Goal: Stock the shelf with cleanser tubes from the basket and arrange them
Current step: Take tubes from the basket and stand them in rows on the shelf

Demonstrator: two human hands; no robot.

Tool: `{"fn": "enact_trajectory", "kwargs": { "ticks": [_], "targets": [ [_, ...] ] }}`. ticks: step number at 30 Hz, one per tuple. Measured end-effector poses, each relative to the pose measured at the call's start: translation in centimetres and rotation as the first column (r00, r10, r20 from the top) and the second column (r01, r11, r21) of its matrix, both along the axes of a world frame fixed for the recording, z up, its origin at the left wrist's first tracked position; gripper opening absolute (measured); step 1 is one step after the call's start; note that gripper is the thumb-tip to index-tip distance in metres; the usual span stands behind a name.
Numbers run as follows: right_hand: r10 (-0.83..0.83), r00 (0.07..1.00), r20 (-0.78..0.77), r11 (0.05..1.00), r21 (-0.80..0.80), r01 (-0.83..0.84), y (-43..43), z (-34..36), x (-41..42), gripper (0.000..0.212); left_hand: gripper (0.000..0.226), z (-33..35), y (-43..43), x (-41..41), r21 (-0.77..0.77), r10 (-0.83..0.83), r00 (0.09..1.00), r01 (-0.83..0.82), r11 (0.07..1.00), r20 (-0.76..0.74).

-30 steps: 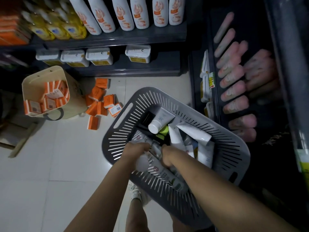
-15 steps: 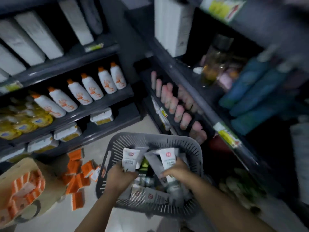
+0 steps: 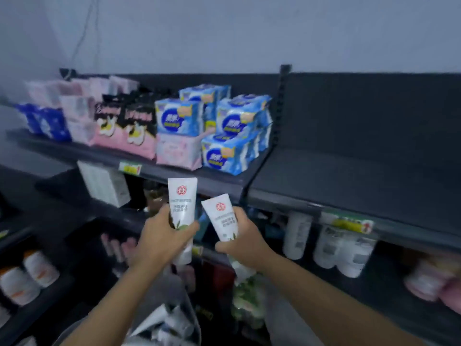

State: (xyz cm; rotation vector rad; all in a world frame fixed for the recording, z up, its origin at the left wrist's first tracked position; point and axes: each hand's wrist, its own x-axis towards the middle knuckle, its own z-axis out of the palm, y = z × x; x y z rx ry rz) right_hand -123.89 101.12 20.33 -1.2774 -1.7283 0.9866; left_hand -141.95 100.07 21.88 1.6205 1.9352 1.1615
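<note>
My left hand [image 3: 159, 239] grips a white cleanser tube [image 3: 181, 203] with a red round logo, held upright with its flat end up. My right hand [image 3: 243, 239] grips a second white cleanser tube [image 3: 220, 216], tilted a little to the left. Both tubes are raised in front of the edge of the top dark shelf [image 3: 349, 181], whose right section is bare. The grey slotted basket [image 3: 192, 318] with several more tubes shows at the bottom, below my arms.
Blue, pink and black soft packs [image 3: 224, 131] fill the left section of the top shelf. A white box [image 3: 104, 183] and white bottles [image 3: 296, 236] stand on the shelf below. Yellow price tags [image 3: 349, 222] hang on the shelf edges. Orange-capped bottles [image 3: 27, 275] sit lower left.
Both hands have lifted out of the basket, each with a tube, up to the top shelf's edge. The view has swung from the floor up to the shelves.
</note>
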Motion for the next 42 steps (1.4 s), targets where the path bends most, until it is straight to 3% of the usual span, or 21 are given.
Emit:
{"fn": "enact_trajectory", "kwargs": {
  "ticks": [4,7,10,13,19,23,27,31,35,39,42],
  "targets": [
    [-0.041,0.995,-0.093,0.988,0.145,0.055,-2.5,7.3,7.6,0.06,0.038,6.4,-0.1,8.7,0.218,-0.132,0.991,0.126,0.968,0.017],
    [-0.163,0.957,-0.24,0.953,0.214,0.216,-4.2,10.8,14.5,0.061,0.032,9.3,-0.1,16.2,0.29,-0.217,0.976,0.212,0.933,-0.015],
    [-0.296,0.891,-0.343,0.908,0.19,0.374,-6.0,12.6,22.1,0.058,0.034,10.9,-0.3,24.2,0.229,-0.299,0.954,0.291,0.929,-0.001],
    [-0.391,0.854,-0.343,0.854,0.21,0.475,-7.6,12.9,29.8,0.059,0.041,11.2,-0.4,31.8,0.173,-0.386,0.922,0.381,0.908,-0.006],
    [-0.562,0.739,-0.372,0.741,0.17,0.649,-8.4,12.2,41.7,0.04,0.056,10.6,0.1,44.8,0.098,-0.47,0.876,0.461,0.882,0.107],
    [-0.632,0.709,-0.313,0.7,0.162,0.695,-6.7,11.6,46.5,0.038,0.053,10.4,1.8,50.4,0.007,-0.496,0.868,0.496,0.868,0.016],
    [-0.708,0.589,-0.389,0.596,0.117,0.795,-4.2,10.6,50.0,0.034,0.054,10.3,5.0,55.3,-0.013,-0.545,0.838,0.545,0.838,-0.033],
    [-0.746,0.456,-0.486,0.518,0.007,0.855,-1.2,9.9,52.3,0.034,0.055,10.0,8.6,60.7,0.005,-0.626,0.778,0.627,0.779,-0.055],
    [-0.746,0.397,-0.535,0.471,-0.001,0.882,1.2,9.5,54.1,0.037,0.054,9.6,12.0,66.1,-0.005,-0.738,0.669,0.74,0.672,-0.091],
    [-0.79,0.381,-0.481,0.405,0.058,0.912,2.5,9.1,55.9,0.04,0.05,9.0,13.7,69.9,-0.007,-0.799,0.594,0.802,0.597,-0.089],
    [-0.876,0.389,-0.285,0.373,0.113,0.921,2.7,8.4,57.0,0.038,0.042,8.6,14.3,71.3,0.01,-0.814,0.571,0.819,0.573,-0.102]
  ]
}}
